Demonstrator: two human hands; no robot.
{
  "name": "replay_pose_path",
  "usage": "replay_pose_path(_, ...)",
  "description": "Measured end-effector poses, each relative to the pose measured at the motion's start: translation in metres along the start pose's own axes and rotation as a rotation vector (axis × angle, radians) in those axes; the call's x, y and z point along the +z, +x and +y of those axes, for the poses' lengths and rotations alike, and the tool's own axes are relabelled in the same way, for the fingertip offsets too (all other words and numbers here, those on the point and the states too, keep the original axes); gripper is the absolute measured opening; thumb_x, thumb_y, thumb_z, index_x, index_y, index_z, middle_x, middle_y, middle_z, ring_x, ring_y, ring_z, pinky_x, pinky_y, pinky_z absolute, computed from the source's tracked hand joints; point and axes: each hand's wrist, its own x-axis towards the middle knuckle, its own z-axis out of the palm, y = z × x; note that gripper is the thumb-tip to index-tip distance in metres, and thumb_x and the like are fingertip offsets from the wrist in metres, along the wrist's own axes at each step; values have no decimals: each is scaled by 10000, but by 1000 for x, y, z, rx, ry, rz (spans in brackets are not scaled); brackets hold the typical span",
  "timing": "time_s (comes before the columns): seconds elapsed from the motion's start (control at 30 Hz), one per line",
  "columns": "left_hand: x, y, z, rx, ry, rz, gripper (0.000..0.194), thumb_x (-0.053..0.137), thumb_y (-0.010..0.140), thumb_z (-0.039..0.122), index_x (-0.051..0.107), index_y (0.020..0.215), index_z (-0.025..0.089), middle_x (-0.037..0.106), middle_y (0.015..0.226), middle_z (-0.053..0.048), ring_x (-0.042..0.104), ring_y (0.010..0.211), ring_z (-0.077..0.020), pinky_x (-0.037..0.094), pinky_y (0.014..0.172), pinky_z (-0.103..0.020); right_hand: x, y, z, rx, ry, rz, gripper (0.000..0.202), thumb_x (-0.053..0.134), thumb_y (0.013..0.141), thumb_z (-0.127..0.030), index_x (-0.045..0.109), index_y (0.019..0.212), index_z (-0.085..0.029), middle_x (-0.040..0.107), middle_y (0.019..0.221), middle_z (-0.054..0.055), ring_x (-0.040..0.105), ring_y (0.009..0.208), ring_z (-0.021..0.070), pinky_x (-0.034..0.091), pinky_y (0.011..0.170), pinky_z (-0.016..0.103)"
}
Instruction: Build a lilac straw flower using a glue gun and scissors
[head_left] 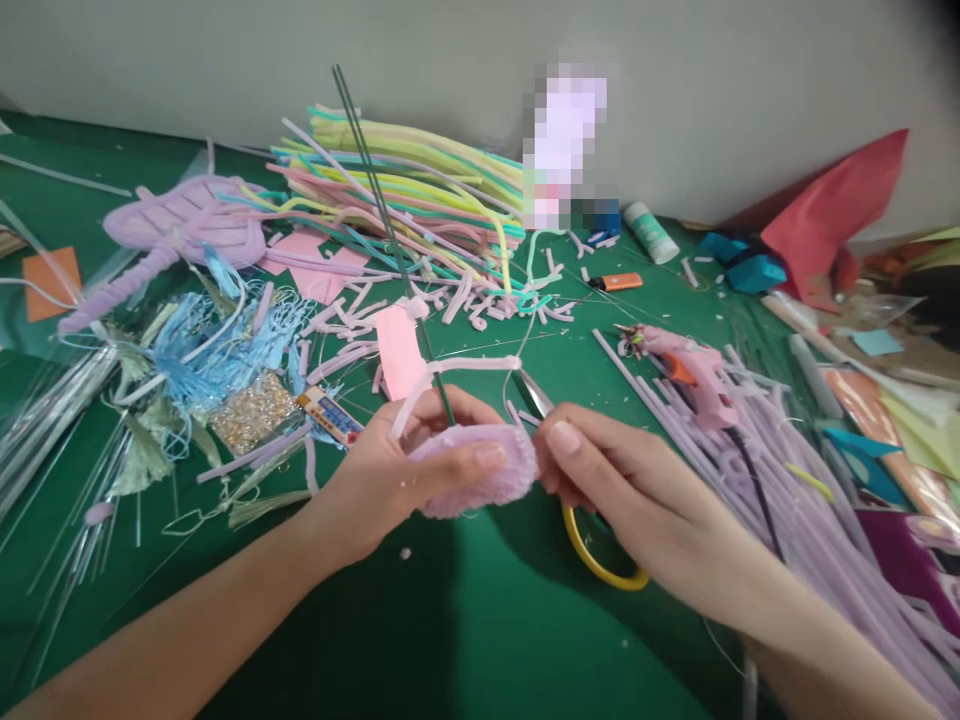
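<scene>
My left hand (405, 470) is closed around a fuzzy lilac oval piece (480, 490) made of pipe cleaner, thumb pressed across its front. Dark green stem wires (382, 200) rise from behind the piece, leaning left. A bent lilac pipe cleaner (472, 365) arches above it. My right hand (600, 470) pinches close by the oval's right edge; whatever is between its fingertips is hidden. Scissors with a yellow handle (607, 575) show beneath that hand, their blade (534, 393) pointing up and left. Whether the hand grips them is unclear.
Cut lilac bits and a multicoloured pipe-cleaner bundle (420, 170) lie behind. Left are a lilac fuzzy shape (187, 225), blue tassels (217, 330) and gold beads (251, 412). A pink glue gun (697, 375) rests on lilac pipe cleaners (810, 540) at right, near an orange lighter (619, 282).
</scene>
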Motion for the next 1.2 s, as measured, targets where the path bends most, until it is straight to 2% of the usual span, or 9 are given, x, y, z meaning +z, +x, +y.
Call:
replay_pose_path(0.1, 0, -1, 0, 10, 16, -11, 183, 811, 751, 330, 706, 831, 203, 663, 770, 18, 595, 683, -106, 474, 595, -169, 12, 5, 5, -1, 177, -54, 414, 339, 1030, -476, 429, 719, -217, 431, 662, -34, 399, 580, 101, 341, 528, 238)
replay_pose_path(0.3, 2, 1, -2, -34, -19, -27, 190, 813, 756, 322, 685, 831, 203, 629, 743, 39, 570, 656, -77, 453, 568, -144, 23, 3, 18, -96, 228, -14, 314, 358, 1039, -396, 460, 803, -215, 438, 723, -34, 395, 645, 107, 345, 597, 245)
replay_pose_path(0.47, 3, -2, -2, -122, -8, -26, 291, 832, 726, 379, 634, 818, 186, 581, 649, 50, 507, 545, -60, 386, 463, -135, 29, 5, 23, -198, 303, 47, 274, 465, 996, -316, 460, 743, -210, 430, 670, -43, 388, 604, 97, 329, 553, 231)
replay_pose_path(0.77, 5, -2, -4, -134, 8, -106, 296, 821, 754, 373, 616, 833, 173, 561, 663, 65, 497, 570, -33, 396, 502, -103, 33, 8, 21, -350, 128, 232, 263, 549, 834, -158, 411, 615, -203, 374, 523, -67, 324, 457, 58, 264, 431, 205)
replay_pose_path(0.87, 4, -2, -4, -112, 20, -96, 257, 805, 778, 346, 624, 841, 176, 572, 669, 69, 504, 569, -28, 397, 496, -94, 30, 10, 26, -314, 185, 181, 288, 559, 875, -198, 432, 617, -201, 400, 535, -57, 345, 472, 67, 283, 447, 216)
replay_pose_path(0.97, 1, -2, -4, -75, 22, -72, 253, 806, 777, 351, 629, 851, 186, 612, 713, 65, 546, 596, -36, 428, 513, -98, 27, 10, 32, -178, 442, 26, 341, 455, 984, -373, 499, 693, -202, 463, 619, -26, 427, 538, 99, 346, 489, 238)
replay_pose_path(1.03, 0, -2, -4, -72, 34, -64, 264, 812, 769, 362, 631, 855, 190, 627, 732, 63, 560, 611, -39, 439, 523, -99, 27, 9, 35, -124, 573, -27, 392, 366, 1014, -447, 535, 758, -203, 483, 677, -11, 449, 582, 116, 366, 509, 251)
replay_pose_path(1.1, 0, -1, -4, -78, 41, -63, 266, 814, 767, 358, 625, 849, 189, 619, 721, 67, 551, 607, -35, 435, 521, -94, 29, 8, 36, -132, 571, -1, 381, 373, 1016, -446, 534, 772, -203, 472, 684, -16, 425, 586, 113, 350, 513, 251)
replay_pose_path(1.2, 0, 0, -5, -60, 21, -77, 231, 795, 793, 330, 623, 846, 186, 601, 716, 71, 536, 610, -31, 432, 527, -90, 31, 8, 34, -211, 422, 89, 297, 463, 1001, -357, 501, 750, -204, 457, 658, -35, 398, 580, 99, 337, 537, 248)
